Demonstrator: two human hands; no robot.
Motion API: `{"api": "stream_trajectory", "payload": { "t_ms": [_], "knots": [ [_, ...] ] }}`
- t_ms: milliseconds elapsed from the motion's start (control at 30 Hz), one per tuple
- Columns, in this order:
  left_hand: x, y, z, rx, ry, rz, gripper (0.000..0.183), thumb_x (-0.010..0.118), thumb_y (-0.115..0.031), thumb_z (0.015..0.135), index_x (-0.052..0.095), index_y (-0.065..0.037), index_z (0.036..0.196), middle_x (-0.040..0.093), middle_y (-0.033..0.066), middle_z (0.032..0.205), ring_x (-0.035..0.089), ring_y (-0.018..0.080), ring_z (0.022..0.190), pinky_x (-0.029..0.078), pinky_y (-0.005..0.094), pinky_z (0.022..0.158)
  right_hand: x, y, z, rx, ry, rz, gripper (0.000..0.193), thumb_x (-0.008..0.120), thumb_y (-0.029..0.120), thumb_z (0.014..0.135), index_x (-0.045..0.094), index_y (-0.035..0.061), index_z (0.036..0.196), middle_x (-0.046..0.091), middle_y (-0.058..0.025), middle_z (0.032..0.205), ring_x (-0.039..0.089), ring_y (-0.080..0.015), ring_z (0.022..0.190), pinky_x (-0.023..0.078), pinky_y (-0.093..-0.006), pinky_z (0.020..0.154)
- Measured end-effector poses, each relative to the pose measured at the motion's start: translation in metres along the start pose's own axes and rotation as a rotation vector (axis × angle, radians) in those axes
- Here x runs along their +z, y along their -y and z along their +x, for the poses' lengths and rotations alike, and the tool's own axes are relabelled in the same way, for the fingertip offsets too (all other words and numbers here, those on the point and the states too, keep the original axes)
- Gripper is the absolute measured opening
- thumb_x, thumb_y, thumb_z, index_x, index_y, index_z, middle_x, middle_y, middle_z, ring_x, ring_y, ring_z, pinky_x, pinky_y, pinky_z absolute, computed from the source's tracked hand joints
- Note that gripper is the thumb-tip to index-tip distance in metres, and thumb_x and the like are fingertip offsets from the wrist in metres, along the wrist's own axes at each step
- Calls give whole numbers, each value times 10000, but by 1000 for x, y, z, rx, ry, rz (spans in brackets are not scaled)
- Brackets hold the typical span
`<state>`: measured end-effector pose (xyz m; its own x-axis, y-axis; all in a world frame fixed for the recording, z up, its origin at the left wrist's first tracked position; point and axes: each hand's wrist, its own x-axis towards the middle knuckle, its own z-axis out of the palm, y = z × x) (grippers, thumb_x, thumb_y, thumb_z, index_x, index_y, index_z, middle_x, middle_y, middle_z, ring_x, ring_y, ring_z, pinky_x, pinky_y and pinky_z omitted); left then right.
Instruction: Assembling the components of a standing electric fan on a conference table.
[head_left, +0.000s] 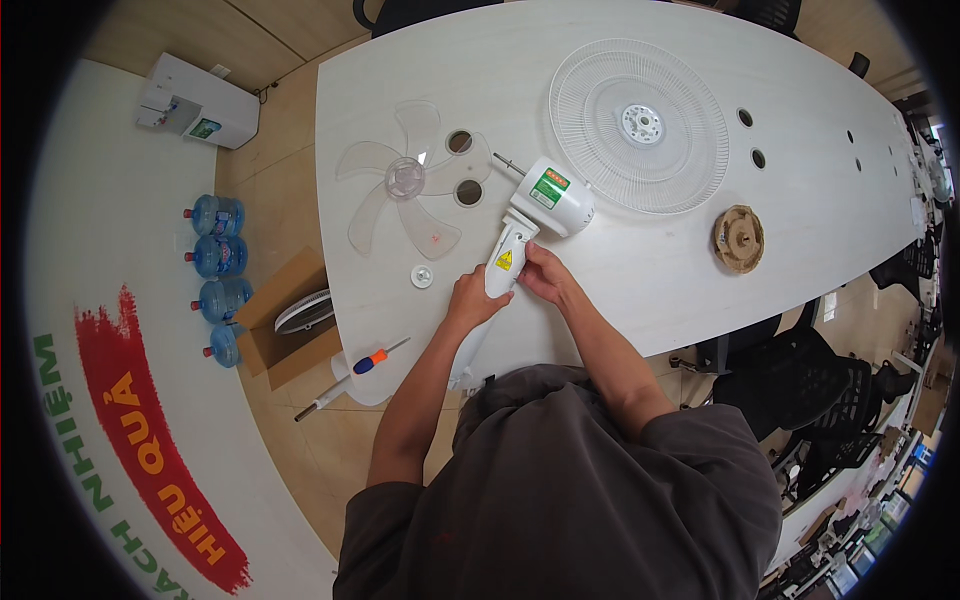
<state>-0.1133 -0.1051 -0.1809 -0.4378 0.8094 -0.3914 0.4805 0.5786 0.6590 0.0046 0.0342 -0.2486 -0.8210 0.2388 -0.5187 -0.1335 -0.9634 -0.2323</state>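
Note:
A white fan motor head (pixel 566 208) with a bare metal shaft tilts over the table, joined to a white neck (pixel 507 246) with a yellow warning label. My left hand (pixel 478 300) is wrapped round the lower part of this neck. Against the neck's right side, my right hand (pixel 546 274) presses closed fingers near a small hole; whether a small part is between them is hidden. To the left lies a clear fan blade (pixel 405 178), with a small round white part (pixel 422 276) below it. A screwdriver (pixel 371 361) with an orange and blue handle rests by the table's left edge.
A round wire fan grille (pixel 690 140) lies at the back of the white table (pixel 800 130). Right of it sits a brown moulded disc (pixel 739 240). A white pole (pixel 335 395) overhangs the front left corner, near a cardboard box (pixel 270 330). Black chairs (pixel 800 395) stand right.

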Motion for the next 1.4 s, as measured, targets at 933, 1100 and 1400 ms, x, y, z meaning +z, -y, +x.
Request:
{"api": "stream_trajectory", "payload": {
  "t_ms": [933, 1100, 1400],
  "knots": [
    [10, -27, 26, -188, -125, 270, 661, 848, -463, 596, 563, -21, 997, 683, 195, 835, 678, 366, 814, 535, 461, 711, -25, -11, 21, 14, 170, 128, 418, 604, 187, 937, 477, 6, 1292, 560, -122, 1273, 528, -280, 1200, 390, -472, 1075],
    [7, -27, 27, -163, -78, 337, 695, 835, -516, 590, 568, -24, 1002, 689, 192, 861, 680, 355, 818, 535, 447, 723, -19, -10, 20, -4, 163, 99, 420, 613, 185, 934, 478, 10, 1291, 561, -121, 1265, 532, -277, 1194, 402, -461, 1065],
    [0, -57, 38, -161, -129, 189, 924, 855, -525, 554, 495, 10, 1217, 641, 214, 1094, 635, 362, 1010, 511, 449, 851, -50, -9, 23, -33, 191, 122, 403, 585, 109, 939, 461, -22, 1300, 560, -129, 1253, 551, -249, 1154, 433, -387, 1041]
  ]
}}
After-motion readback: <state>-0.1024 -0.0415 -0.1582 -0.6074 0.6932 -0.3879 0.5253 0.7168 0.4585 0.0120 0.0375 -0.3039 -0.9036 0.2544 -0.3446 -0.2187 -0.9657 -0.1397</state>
